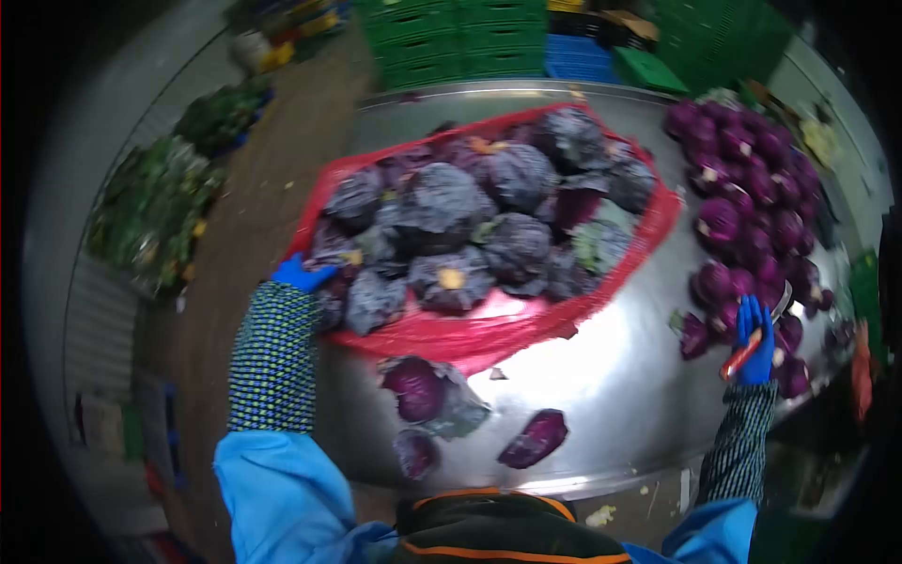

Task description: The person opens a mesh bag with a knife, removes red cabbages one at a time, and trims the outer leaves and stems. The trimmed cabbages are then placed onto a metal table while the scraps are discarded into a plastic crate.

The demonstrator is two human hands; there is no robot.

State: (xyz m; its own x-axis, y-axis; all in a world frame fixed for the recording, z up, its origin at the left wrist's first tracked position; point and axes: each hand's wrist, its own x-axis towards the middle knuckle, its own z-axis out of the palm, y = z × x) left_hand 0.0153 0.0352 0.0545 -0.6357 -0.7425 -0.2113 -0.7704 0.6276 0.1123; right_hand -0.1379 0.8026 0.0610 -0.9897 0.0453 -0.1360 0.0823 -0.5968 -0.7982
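My left hand (pixel 303 274), in a blue glove, is at the left edge of a red mesh bag (pixel 470 343), its visible fingers apart beside the dark outer cabbages. The opened bag lies on the metal table (pixel 601 376) under a heap of purple cabbages (pixel 440 202) with loose leaves. In my gloved right hand (pixel 754 338) is a knife (pixel 742 359); its reddish handle crosses the palm and its blade points up and right. That hand is beside a pile of peeled, glossy purple cabbages (pixel 719 221). A cabbage piece (pixel 415 389) and loose leaves (pixel 536 438) lie near the front edge.
Green crates (pixel 456 42) and a blue crate (pixel 578 58) stand beyond the table's far edge. Leafy greens (pixel 155 211) are at the left, past a brown floor strip (pixel 235 216). Pale scraps (pixel 599 516) lie on the floor near the front.
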